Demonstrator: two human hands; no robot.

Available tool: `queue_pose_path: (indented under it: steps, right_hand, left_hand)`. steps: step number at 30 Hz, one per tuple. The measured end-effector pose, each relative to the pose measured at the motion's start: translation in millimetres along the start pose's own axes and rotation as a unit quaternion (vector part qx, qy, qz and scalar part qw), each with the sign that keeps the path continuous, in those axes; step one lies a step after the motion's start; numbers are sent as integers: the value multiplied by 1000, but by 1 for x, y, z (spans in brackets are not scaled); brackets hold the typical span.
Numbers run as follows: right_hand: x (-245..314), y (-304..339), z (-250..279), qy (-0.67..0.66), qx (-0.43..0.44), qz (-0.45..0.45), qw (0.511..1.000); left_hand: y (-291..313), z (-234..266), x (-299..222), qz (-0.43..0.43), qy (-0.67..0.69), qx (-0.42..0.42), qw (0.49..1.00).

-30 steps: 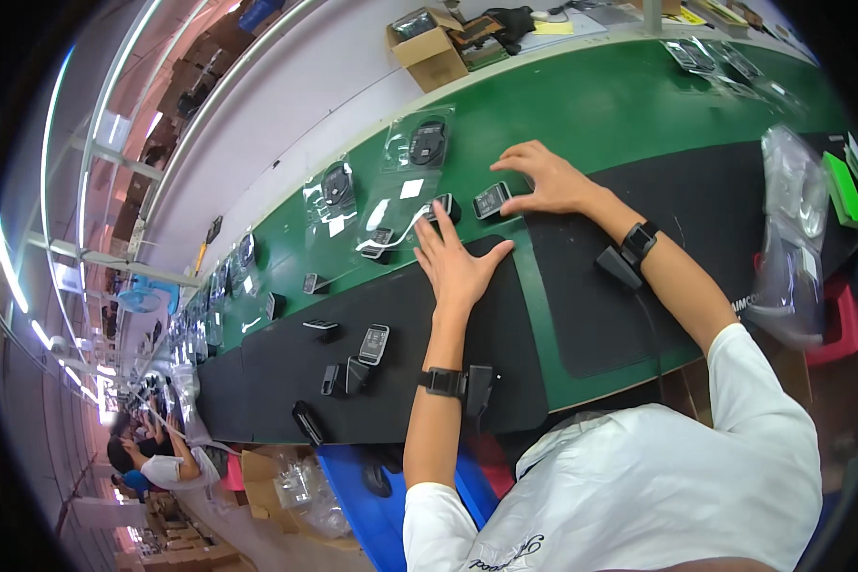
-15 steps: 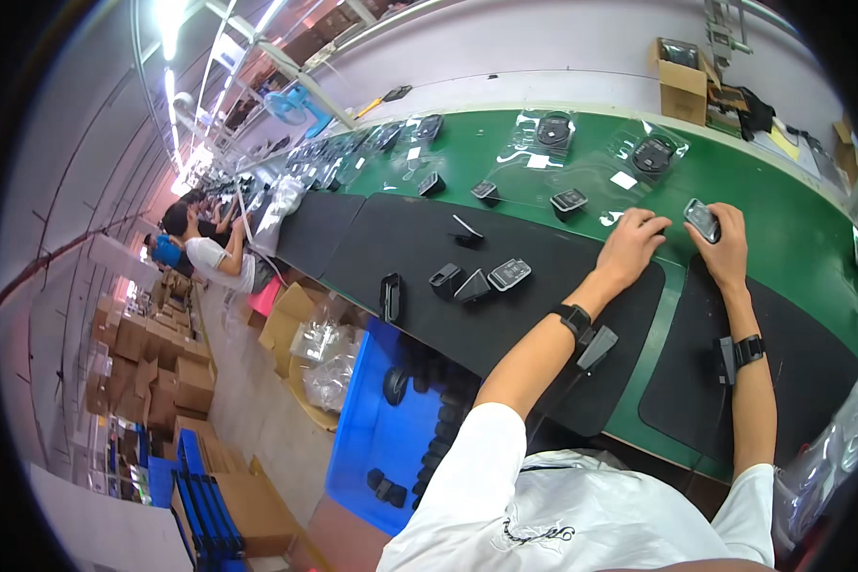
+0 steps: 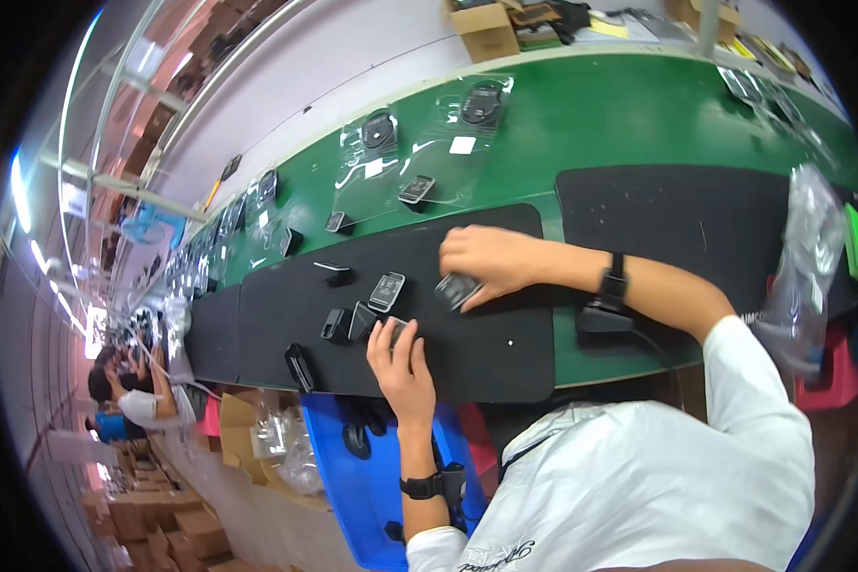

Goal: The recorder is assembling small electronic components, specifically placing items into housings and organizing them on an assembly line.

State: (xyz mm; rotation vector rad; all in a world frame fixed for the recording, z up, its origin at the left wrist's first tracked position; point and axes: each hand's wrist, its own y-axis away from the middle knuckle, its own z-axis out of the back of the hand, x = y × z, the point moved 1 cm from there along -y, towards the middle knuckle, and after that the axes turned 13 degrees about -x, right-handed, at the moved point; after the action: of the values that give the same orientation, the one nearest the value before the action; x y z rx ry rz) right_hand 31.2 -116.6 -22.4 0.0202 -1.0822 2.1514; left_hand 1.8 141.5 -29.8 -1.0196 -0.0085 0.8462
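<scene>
Now your hands have come apart and dropped lower on the bench (image 3: 639, 124): half a second ago both were up together at one small dark device near the green belt, and at this moment each works its own piece on the black mat (image 3: 486, 353). Your right hand (image 3: 486, 262) has its grip closed round a small dark rectangular device (image 3: 456, 289), fingers curled over it, the piece low against the mat. Your left hand (image 3: 405, 367) lies flat with fingers spread, its fingertips on another dark device (image 3: 394, 327) at the near end of a small cluster; I would call that grip open, pressing rather than holding. Just beside it sit a device with a pale face (image 3: 387, 290) and two darker pieces (image 3: 347, 323), with a slim black part (image 3: 298, 366) near the mat's front edge. Further back, clear bags (image 3: 477, 114) with round black items lie on the green belt. Judging from the shift, you have moved one unit down toward the cluster and are steadying the next
</scene>
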Motion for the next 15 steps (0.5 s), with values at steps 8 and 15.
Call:
queue_pose_path:
  steps: [8,15]
  right_hand:
    - [12,-49,-63,42,-25,123,991]
    - [8,-17,-29,26,-86,-49,995]
  left_hand:
    - [3,-4,31,72,-25,-37,996]
    - [-3,7,0,-5,-1,-84,996]
